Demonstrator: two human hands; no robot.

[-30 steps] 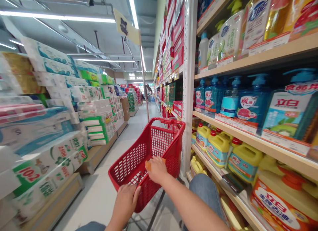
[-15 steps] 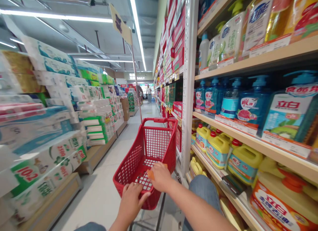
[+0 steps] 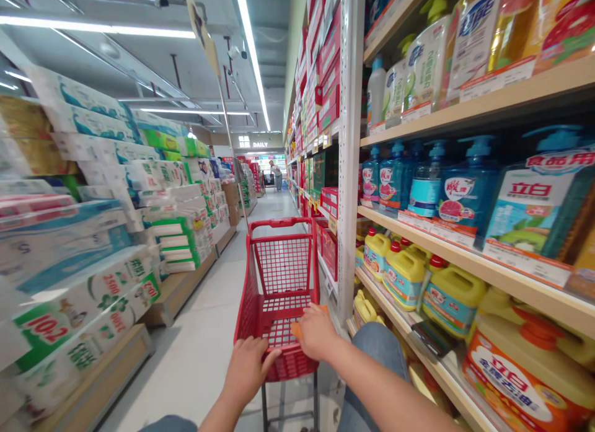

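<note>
A red plastic shopping cart [image 3: 279, 302] with latticed walls stands in front of me, its basket holding nothing that I can see. My left hand [image 3: 251, 361] is curled over the left part of its near rim, thumb lying along the edge. At the right of that rim is my right hand [image 3: 318, 334], closed around a bright orange piece [image 3: 296, 330] that looks like a cloth, mostly hidden by the fingers. Whether this hand also grips the rim cannot be made out.
Shelving [image 3: 465, 240] with pump bottles [image 3: 465, 178] and yellow jugs [image 3: 404, 277] runs close on my right. Stacked tissue packs [image 3: 88, 295] line the left. A thin pole [image 3: 230, 141] with a sign rises beyond the cart. Far down the aisle [image 3: 272, 202] stands a person [image 3: 277, 175].
The cart has swung from a slant to nearly straight down the aisle, its far end shifting left. Both hands moved slightly right with the near rim. The sign has turned more edge-on.
</note>
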